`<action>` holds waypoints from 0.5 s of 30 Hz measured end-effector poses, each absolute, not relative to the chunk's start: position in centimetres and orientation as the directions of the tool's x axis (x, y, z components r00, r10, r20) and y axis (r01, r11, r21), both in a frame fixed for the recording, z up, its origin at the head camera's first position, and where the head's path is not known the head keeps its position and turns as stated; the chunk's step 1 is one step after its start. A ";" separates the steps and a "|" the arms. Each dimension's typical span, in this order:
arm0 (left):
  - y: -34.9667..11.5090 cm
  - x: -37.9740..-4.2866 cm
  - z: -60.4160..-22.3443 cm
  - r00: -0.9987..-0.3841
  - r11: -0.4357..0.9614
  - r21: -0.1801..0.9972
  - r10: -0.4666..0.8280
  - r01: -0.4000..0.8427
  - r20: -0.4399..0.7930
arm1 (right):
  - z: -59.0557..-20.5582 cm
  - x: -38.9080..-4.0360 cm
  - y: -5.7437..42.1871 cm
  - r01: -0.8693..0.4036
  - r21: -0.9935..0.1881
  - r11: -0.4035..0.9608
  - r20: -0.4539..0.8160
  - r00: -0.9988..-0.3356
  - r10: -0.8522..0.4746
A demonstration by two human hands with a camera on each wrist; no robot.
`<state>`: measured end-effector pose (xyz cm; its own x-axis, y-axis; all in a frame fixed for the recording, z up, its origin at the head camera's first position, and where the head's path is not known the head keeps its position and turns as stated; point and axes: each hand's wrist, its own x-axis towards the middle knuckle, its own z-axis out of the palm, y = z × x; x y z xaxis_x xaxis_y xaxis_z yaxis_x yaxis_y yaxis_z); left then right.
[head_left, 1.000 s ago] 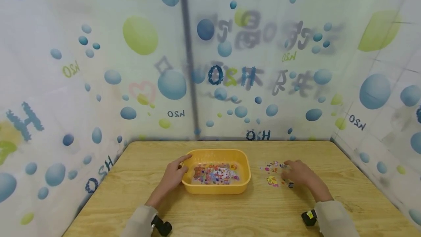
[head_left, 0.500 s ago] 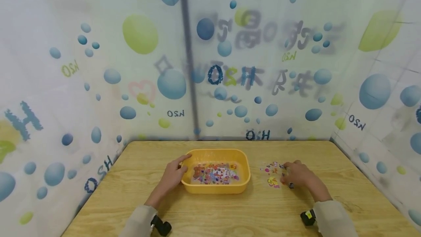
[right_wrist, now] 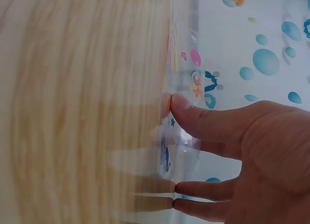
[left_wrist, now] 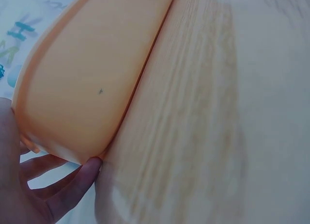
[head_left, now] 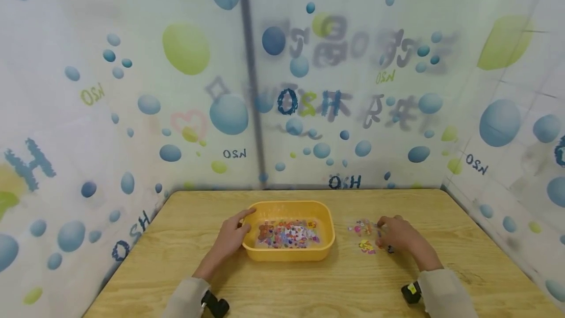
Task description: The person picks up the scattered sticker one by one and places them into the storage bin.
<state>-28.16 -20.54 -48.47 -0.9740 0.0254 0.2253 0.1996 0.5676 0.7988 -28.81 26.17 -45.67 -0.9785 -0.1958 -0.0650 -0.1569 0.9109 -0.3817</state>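
Observation:
A yellow plastic basin (head_left: 289, 255) with rounded corners stands mid-table, colourful stickers (head_left: 291, 233) spread over its floor. My left hand (head_left: 233, 234) holds its left end, fingers at the rim; in the left wrist view the thumb presses the outer wall (left_wrist: 87, 78) low down near the table. To the right of the basin lies a clear sheet with small printed stickers (head_left: 365, 246). My right hand (head_left: 400, 234) is over its right side. In the right wrist view the thumb and a finger pinch the clear sheet (right_wrist: 196, 86), while other fingertips (right_wrist: 181, 187) touch the tabletop.
The light wooden table (head_left: 287, 291) has its back edge against a curtain (head_left: 375, 112) printed with blue and green drops. Similar curtains hang on both sides. A black wrist camera (head_left: 215, 303) is strapped on the left wrist, another (head_left: 411, 292) on the right.
The far part of the clear sticker sheet now looks bent and its pictures have shifted slightly. The right hand moves only a little; the left hand and basin stay in place.

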 end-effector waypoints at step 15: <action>-20.5 -28.1 -48.3 -0.974 0.570 0.797 0.031 0.201 0.223 | -45.4 -28.5 25.4 -0.123 -0.399 0.909 -0.025 -0.989 -0.145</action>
<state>-28.15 -20.53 -48.26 -0.9743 0.0310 0.2231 0.2006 0.5700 0.7968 -28.50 25.42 -45.41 -0.9892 -0.1445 -0.0253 -0.1226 0.9087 -0.3991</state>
